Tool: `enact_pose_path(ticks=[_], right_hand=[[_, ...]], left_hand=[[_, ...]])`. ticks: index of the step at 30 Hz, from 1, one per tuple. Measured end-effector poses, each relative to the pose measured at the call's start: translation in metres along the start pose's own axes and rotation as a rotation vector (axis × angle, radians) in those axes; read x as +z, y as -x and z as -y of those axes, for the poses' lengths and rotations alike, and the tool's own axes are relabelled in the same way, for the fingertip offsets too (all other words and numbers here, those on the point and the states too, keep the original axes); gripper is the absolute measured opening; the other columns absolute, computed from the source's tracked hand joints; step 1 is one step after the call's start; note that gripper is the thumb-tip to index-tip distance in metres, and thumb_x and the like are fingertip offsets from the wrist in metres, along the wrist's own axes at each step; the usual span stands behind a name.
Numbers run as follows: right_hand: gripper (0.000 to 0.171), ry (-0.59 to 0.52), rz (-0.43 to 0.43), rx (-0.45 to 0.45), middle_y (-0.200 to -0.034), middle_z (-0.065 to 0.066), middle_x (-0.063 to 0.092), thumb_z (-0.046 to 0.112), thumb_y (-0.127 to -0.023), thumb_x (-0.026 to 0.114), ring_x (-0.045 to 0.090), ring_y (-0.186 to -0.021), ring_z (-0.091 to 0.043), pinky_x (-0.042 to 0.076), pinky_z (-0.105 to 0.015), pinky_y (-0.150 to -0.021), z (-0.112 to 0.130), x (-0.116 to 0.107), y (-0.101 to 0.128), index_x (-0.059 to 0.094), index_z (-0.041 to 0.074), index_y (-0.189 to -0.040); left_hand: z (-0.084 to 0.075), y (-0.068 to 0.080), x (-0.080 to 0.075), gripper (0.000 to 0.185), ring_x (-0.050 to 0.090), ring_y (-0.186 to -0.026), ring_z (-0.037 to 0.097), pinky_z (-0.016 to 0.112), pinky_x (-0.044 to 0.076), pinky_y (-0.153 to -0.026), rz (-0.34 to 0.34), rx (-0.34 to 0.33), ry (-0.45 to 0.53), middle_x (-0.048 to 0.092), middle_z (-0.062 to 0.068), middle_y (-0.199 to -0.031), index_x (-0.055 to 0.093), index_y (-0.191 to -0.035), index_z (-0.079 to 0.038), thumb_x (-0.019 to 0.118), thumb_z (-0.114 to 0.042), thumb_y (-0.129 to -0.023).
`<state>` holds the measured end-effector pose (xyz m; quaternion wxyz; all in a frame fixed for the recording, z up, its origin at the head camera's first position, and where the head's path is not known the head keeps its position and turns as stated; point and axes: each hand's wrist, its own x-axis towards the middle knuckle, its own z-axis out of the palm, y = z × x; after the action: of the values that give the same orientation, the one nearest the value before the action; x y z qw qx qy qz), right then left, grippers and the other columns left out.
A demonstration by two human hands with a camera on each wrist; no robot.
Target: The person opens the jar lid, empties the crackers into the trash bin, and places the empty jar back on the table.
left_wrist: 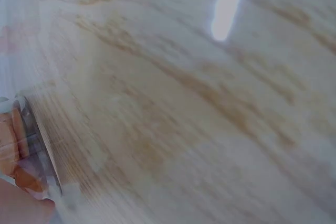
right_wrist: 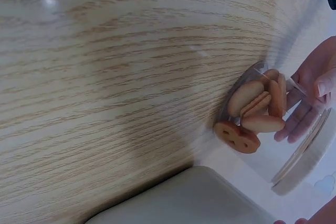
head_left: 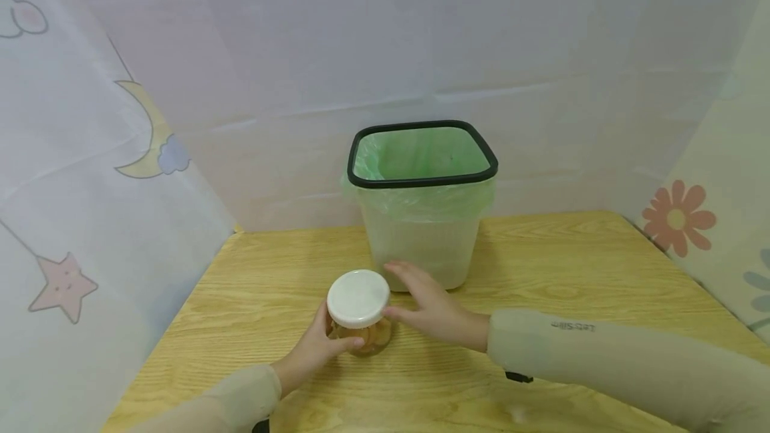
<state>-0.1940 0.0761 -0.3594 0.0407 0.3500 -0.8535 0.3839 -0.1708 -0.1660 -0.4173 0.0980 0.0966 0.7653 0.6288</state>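
Observation:
A clear glass jar of sandwich cookies stands on the table, capped by a white lid. My left hand grips the jar's left side, thumb across its front. In the left wrist view, only part of the jar shows at the left edge, above a bit of that hand. To the right of the lid is my right hand, fingers extended and spread, thumb right at the lid's edge. In the right wrist view, several cookies lie heaped at the jar's bottom.
Behind the jar stands a pale bin with a black rim and a green bag lining it. The wood-grain table ends at a printed cloth backdrop at the back and sides.

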Motion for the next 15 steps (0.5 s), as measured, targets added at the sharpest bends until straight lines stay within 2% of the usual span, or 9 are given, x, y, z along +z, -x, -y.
enact_pose_path(ticks=[9,15], right_hand=[[0.074,-0.037,0.048,0.013,-0.147,-0.026,0.036,0.028,-0.088,0.074,0.029,-0.138,-0.043,0.026,-0.062,-0.108,0.001,0.011,-0.006,0.038,-0.006,-0.143],[0.080,-0.053,0.060,0.041,-0.149,-0.026,0.034,0.028,-0.085,0.077,0.029,-0.138,-0.042,0.027,-0.061,-0.108,0.003,0.018,-0.011,0.035,-0.007,-0.144]], left_hand=[[0.003,-0.004,-0.004,0.099,0.015,-0.142,0.046,0.068,0.011,-0.108,0.018,0.006,0.021,0.023,0.023,-0.156,0.010,-0.152,-0.003,0.079,-0.012,-0.082],[0.005,-0.010,-0.008,0.098,0.021,-0.141,0.043,0.064,0.013,-0.111,0.071,0.011,0.042,0.025,0.021,-0.154,0.009,-0.152,-0.004,0.078,-0.010,-0.083]])
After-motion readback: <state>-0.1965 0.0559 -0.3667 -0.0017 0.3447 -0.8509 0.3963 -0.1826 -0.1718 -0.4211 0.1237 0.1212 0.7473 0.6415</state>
